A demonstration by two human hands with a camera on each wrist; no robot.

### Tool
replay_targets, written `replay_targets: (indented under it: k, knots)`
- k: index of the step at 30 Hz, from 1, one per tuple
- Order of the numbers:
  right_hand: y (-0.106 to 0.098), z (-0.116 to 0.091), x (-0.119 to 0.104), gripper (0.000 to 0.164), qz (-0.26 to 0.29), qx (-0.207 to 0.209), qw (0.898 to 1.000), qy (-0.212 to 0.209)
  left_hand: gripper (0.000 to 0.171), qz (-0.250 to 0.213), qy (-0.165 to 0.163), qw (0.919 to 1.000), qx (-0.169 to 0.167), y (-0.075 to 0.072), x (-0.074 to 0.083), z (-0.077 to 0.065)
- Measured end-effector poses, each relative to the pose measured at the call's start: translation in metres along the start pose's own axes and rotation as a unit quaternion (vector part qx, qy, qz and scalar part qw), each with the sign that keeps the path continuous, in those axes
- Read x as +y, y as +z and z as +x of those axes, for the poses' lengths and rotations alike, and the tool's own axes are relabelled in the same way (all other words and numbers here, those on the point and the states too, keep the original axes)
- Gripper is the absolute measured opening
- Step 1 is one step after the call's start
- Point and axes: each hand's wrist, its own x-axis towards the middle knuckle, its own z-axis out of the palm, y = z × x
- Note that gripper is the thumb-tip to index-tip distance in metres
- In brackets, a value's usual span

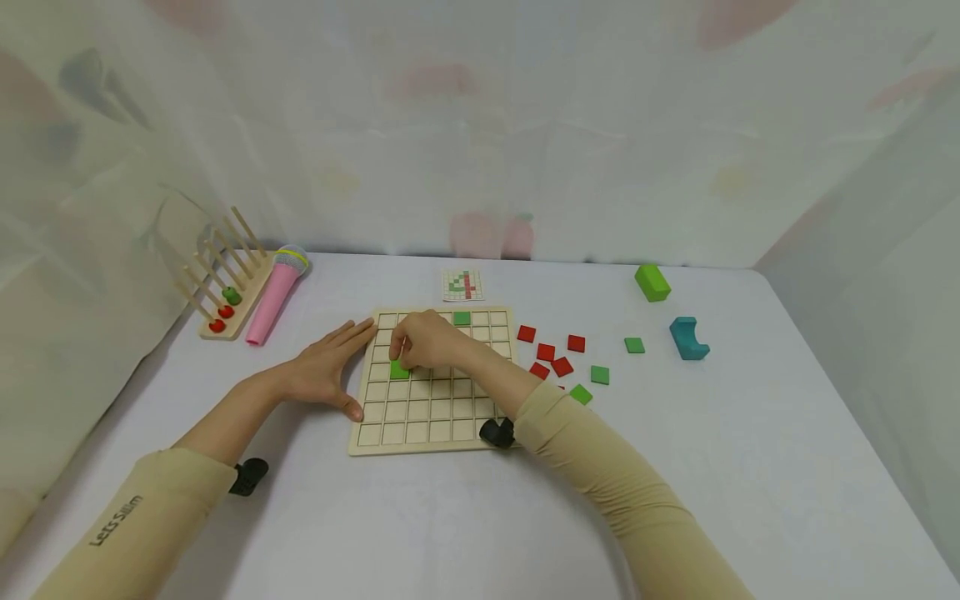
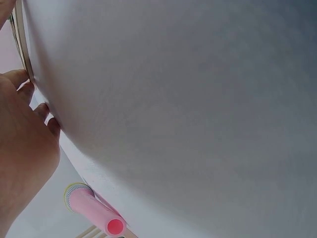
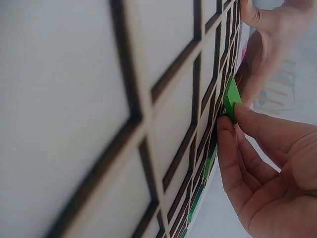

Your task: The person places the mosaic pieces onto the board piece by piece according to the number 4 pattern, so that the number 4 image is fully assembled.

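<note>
A wooden grid board [image 1: 418,452] lies flat on the white table. My right hand [image 1: 431,340] pinches a bright green square tile [image 1: 398,370] between thumb and finger, low over the left part of the grid. The right wrist view shows that tile [image 3: 231,96] tilted against the grid, with more green tiles [image 3: 196,202] in cells beyond. One green tile [image 1: 462,318] sits in the board's far row; others are hidden behind my right hand. My left hand [image 1: 318,371] rests along the board's left edge, fingers extended and thumb spread.
Loose red tiles [image 1: 576,343] and green tiles [image 1: 600,375] lie right of the board. Behind it is a small pattern card [image 1: 462,285]. A pink microphone [image 1: 273,300] and a pegged wooden stand [image 1: 258,287] are at left. A green block [image 1: 652,283] and teal curved block [image 1: 686,338] lie far right.
</note>
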Motion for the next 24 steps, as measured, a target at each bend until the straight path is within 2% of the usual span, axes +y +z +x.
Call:
replay_targets:
  k: [17, 24]
  knots:
    - [0.0022, 0.0001, -0.0039, 0.011, -0.039, 0.006, 0.999, 0.003, 0.141, -0.002, -0.002, 1.0, -0.003, -0.0018, 0.0011, -0.0022]
    - [0.001, -0.0023, -0.0077, 0.012, -0.054, -0.005, 0.999, 0.005, 0.14, -0.004, 0.0, 1.0, -0.003, -0.0021, 0.0032, -0.0018]
